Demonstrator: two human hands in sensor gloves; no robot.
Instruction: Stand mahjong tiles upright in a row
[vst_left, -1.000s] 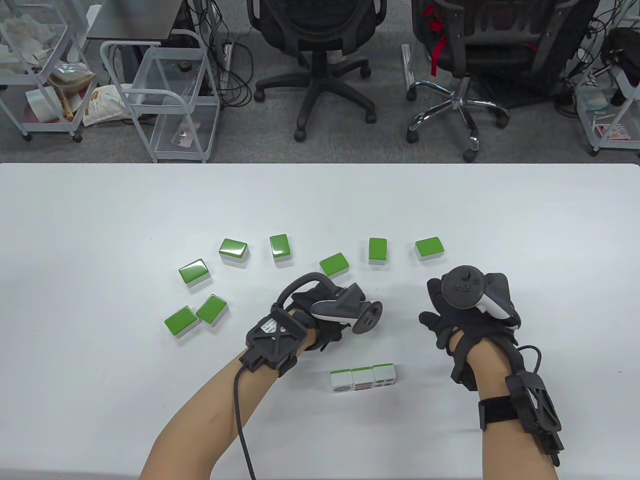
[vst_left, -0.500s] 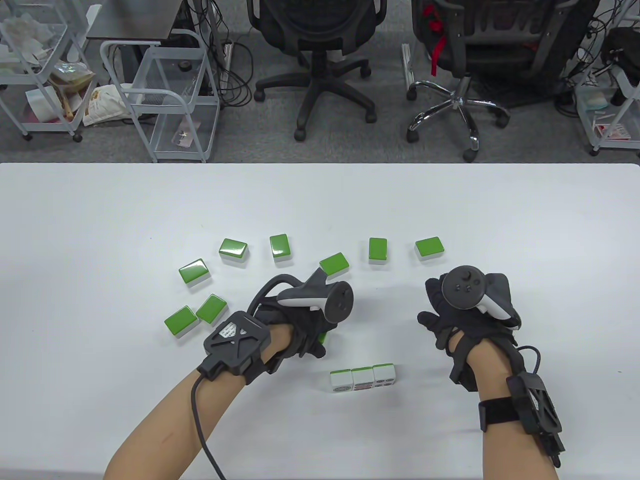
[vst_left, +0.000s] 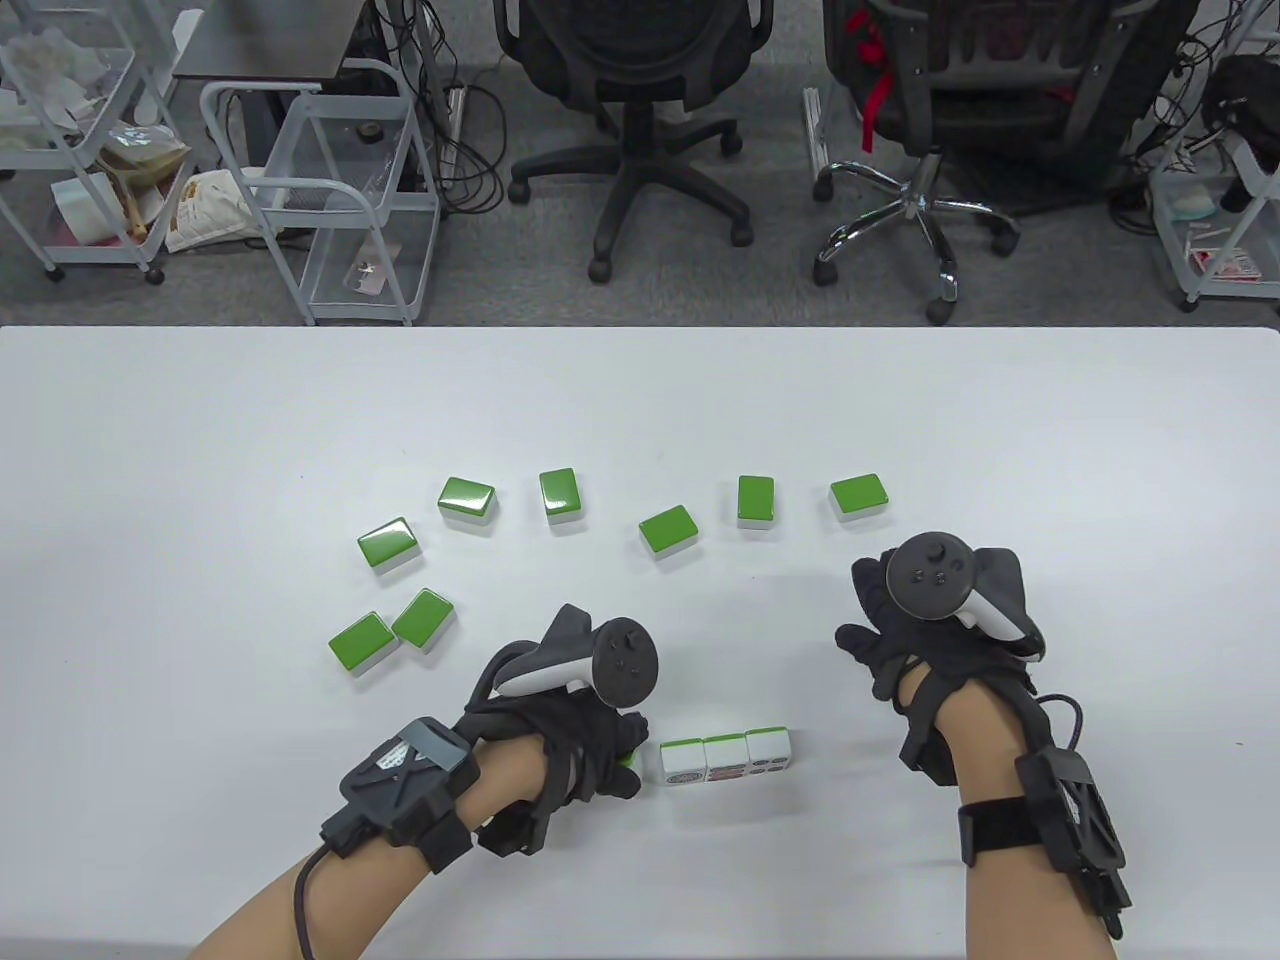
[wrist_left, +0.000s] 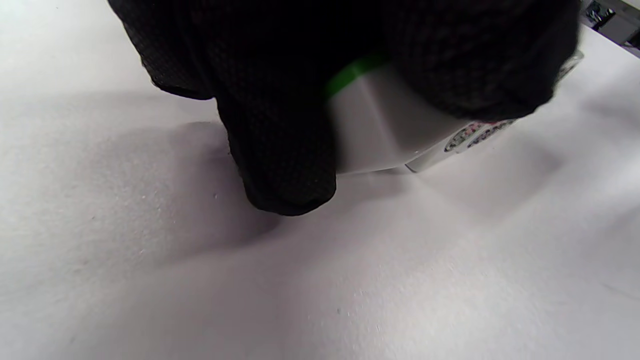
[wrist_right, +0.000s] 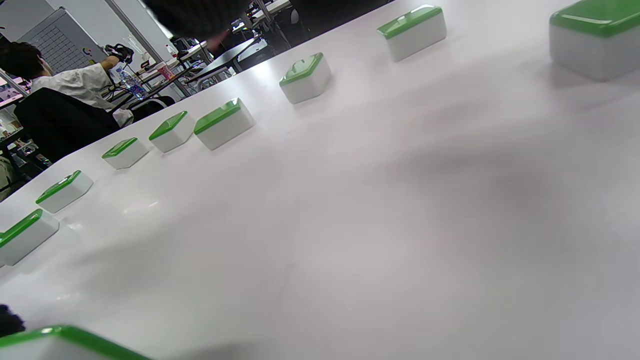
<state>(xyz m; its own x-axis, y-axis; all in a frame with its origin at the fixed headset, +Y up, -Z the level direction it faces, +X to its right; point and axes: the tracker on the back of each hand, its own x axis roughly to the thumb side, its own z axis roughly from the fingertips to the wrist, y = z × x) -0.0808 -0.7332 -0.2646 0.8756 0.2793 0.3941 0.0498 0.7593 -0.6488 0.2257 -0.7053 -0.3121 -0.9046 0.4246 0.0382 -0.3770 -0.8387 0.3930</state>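
Three mahjong tiles (vst_left: 725, 756) stand upright in a row near the table's front, faces toward me. My left hand (vst_left: 622, 752) grips a fourth tile (vst_left: 629, 764) just left of the row's left end; only a sliver of its green back shows. In the left wrist view the gloved fingers (wrist_left: 280, 150) hold this white, green-backed tile (wrist_left: 375, 125) low over the table, beside a row tile's face (wrist_left: 475, 137). My right hand (vst_left: 880, 625) rests palm down on the table, empty, to the right of the row.
Several green-backed tiles lie flat in an arc behind the hands, from the far-left pair (vst_left: 393, 629) to the far-right one (vst_left: 858, 497). They also show in the right wrist view (wrist_right: 305, 77). Office chairs and wire carts stand beyond the table's far edge (vst_left: 640, 330).
My left hand has come from near the middle flat tile toward the front, carrying a tile to the row's left end. The right hand has not moved.
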